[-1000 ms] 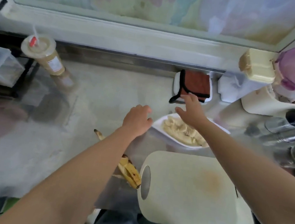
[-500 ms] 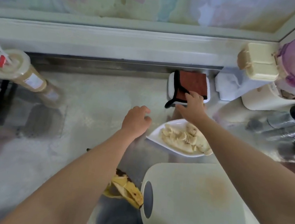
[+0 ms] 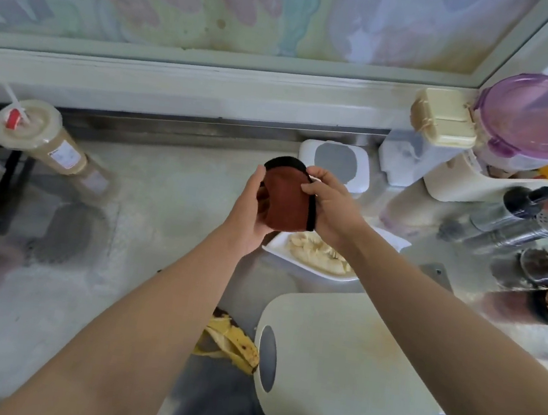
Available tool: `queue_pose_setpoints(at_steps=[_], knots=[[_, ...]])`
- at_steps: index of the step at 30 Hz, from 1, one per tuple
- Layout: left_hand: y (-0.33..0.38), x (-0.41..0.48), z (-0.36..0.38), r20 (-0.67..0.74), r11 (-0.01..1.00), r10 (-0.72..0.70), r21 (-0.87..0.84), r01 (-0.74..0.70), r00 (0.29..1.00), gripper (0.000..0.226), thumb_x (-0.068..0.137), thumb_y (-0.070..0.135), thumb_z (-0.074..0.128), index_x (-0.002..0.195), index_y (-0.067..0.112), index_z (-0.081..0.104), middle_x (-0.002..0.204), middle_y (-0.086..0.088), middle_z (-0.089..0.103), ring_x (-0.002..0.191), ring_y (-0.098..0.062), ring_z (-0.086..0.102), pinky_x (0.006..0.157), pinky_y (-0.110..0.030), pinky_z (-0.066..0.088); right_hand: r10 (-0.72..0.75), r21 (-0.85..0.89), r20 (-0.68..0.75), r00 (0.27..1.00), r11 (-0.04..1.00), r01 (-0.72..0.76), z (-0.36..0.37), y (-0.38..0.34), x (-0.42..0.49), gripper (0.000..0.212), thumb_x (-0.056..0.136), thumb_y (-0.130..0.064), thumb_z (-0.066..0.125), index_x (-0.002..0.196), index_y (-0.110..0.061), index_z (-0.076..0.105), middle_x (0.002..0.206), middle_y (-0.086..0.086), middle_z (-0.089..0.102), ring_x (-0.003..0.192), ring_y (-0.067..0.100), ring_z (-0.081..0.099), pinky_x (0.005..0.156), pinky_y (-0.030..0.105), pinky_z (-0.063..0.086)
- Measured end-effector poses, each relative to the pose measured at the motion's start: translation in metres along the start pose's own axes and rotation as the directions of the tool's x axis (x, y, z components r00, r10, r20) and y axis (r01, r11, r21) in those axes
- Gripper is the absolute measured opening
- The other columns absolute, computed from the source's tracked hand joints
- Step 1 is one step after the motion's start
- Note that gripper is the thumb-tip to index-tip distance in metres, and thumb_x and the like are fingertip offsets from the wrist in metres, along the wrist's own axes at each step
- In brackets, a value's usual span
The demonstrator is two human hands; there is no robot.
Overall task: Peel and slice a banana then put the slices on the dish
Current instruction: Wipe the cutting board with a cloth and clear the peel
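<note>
A white dish (image 3: pixel 300 262) with several banana slices (image 3: pixel 319 252) sits on the counter beyond the cream cutting board (image 3: pixel 350 361). The yellow, spotted banana peel (image 3: pixel 231 343) lies left of the board. Above the dish, my left hand (image 3: pixel 249 211) and my right hand (image 3: pixel 329 207) both hold a reddish-brown cloth (image 3: pixel 283 201) with a black edge. My left palm cups it from the left, and my right fingers pinch its right edge.
A white holder (image 3: pixel 335 163) stands behind the cloth against the back rail. A lidded drink cup with a straw (image 3: pixel 42 141) is at the left. Containers, a purple-lidded tub (image 3: pixel 535 122) and metal shakers (image 3: pixel 523 217) crowd the right side.
My right hand lifted the reddish-brown cloth off the white holder and brought it toward me. My left hand came up and took hold of it too.
</note>
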State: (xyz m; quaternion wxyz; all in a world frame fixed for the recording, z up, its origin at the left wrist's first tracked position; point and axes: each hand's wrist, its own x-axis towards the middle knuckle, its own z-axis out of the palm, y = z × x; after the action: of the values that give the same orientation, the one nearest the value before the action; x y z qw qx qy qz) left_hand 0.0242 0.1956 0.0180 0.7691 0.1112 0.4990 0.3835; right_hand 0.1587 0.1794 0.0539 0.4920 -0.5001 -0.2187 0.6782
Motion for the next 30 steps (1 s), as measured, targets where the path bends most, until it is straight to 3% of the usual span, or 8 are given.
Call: queue_pose_setpoints(at_steps=[3, 6, 10, 13, 19, 25, 28, 30], knots=[[-0.002, -0.011, -0.009, -0.084, 0.966, 0.221, 0.153, -0.206, 0.972, 0.021, 0.095, 0.023, 0.058, 0.108, 0.007, 0.065, 0.105, -0.014, 0.068, 0.098, -0.027, 0.064, 0.086, -0.041, 0.053, -0.043, -0.189, -0.073, 0.996, 0.981, 0.029, 0.003, 0.009, -0.009, 0.025, 0.091, 0.003, 0.046, 0.101, -0.019, 0.054, 0.103, 0.008, 0.057, 0.088, 0.023, 0.057, 0.065, 0.033, 0.053], [-0.006, -0.025, -0.022, -0.094, 0.892, 0.378, 0.305, -0.335, 0.921, 0.01, 0.093, 0.022, 0.061, 0.096, 0.015, 0.067, 0.103, -0.012, 0.068, 0.1, -0.03, 0.063, 0.088, -0.046, 0.052, -0.168, -0.408, -0.131, 0.977, 0.907, 0.101, 0.005, 0.022, -0.019, 0.032, 0.09, -0.004, 0.053, 0.118, -0.021, 0.052, 0.116, 0.004, 0.053, 0.105, 0.022, 0.055, 0.085, 0.031, 0.05], [-0.022, -0.058, -0.024, -0.026, 0.769, 0.477, 0.495, -0.404, 0.878, 0.018, 0.094, 0.034, 0.058, 0.104, 0.021, 0.064, 0.103, -0.006, 0.067, 0.098, -0.027, 0.063, 0.084, -0.044, 0.055, 0.058, -0.421, 0.133, 0.989, 0.907, 0.004, 0.007, 0.038, -0.044, 0.063, 0.09, -0.038, 0.061, 0.144, -0.036, 0.03, 0.137, -0.014, 0.038, 0.124, 0.012, 0.046, 0.101, 0.037, 0.045], [-0.039, -0.075, -0.022, -0.035, 0.735, 0.513, 0.534, -0.418, 0.858, 0.016, 0.096, 0.033, 0.055, 0.097, 0.019, 0.064, 0.096, -0.004, 0.068, 0.092, -0.024, 0.064, 0.084, -0.042, 0.055, 0.119, -0.435, 0.237, 0.964, 0.901, -0.005, 0.0, 0.053, -0.061, 0.058, 0.087, -0.032, 0.067, 0.139, -0.025, 0.041, 0.129, -0.003, 0.056, 0.115, 0.018, 0.057, 0.086, 0.032, 0.054], [-0.079, -0.091, -0.026, -0.1, 0.589, 0.57, 0.742, -0.32, 0.816, 0.048, 0.093, 0.047, 0.052, 0.082, 0.004, 0.067, 0.08, -0.014, 0.068, 0.079, -0.029, 0.063, 0.076, -0.044, 0.051, 0.057, -0.52, 0.206, 0.977, 0.852, 0.059, -0.028, 0.072, -0.094, 0.036, 0.088, -0.026, 0.068, 0.118, -0.01, 0.057, 0.111, 0.01, 0.066, 0.102, 0.026, 0.064, 0.088, 0.039, 0.054], [-0.111, -0.108, -0.022, -0.113, 0.684, 0.483, 0.667, -0.294, 0.869, 0.041, 0.095, 0.047, 0.05, 0.096, 0.009, 0.065, 0.087, -0.009, 0.066, 0.081, -0.024, 0.063, 0.072, -0.037, 0.052, -0.001, -0.546, 0.052, 0.999, 0.837, 0.029, -0.043, 0.088, -0.114, 0.032, 0.095, -0.035, 0.055, 0.11, -0.007, 0.06, 0.101, 0.016, 0.069, 0.085, 0.035, 0.069, 0.07, 0.045, 0.057], [-0.127, -0.115, -0.022, -0.02, 0.868, 0.259, 0.444, -0.224, 0.966, 0.03, 0.095, 0.036, 0.055, 0.119, 0.018, 0.053, 0.105, -0.006, 0.065, 0.093, -0.022, 0.065, 0.078, -0.041, 0.056, -0.091, -0.545, -0.062, 0.994, 0.837, 0.043, -0.047, 0.094, -0.111, 0.032, 0.097, -0.034, 0.05, 0.106, -0.006, 0.063, 0.1, 0.016, 0.07, 0.093, 0.031, 0.068, 0.083, 0.045, 0.056], [-0.131, -0.115, -0.03, -0.015, 0.858, 0.288, 0.448, -0.251, 0.958, 0.022, 0.098, 0.027, 0.053, 0.116, 0.015, 0.057, 0.099, -0.008, 0.067, 0.089, -0.025, 0.066, 0.073, -0.039, 0.056, -0.063, -0.547, -0.056, 0.996, 0.837, 0.022, -0.044, 0.097, -0.112, 0.029, 0.097, -0.033, 0.051, 0.104, -0.006, 0.062, 0.101, 0.014, 0.069, 0.097, 0.031, 0.066, 0.086, 0.045, 0.055]])
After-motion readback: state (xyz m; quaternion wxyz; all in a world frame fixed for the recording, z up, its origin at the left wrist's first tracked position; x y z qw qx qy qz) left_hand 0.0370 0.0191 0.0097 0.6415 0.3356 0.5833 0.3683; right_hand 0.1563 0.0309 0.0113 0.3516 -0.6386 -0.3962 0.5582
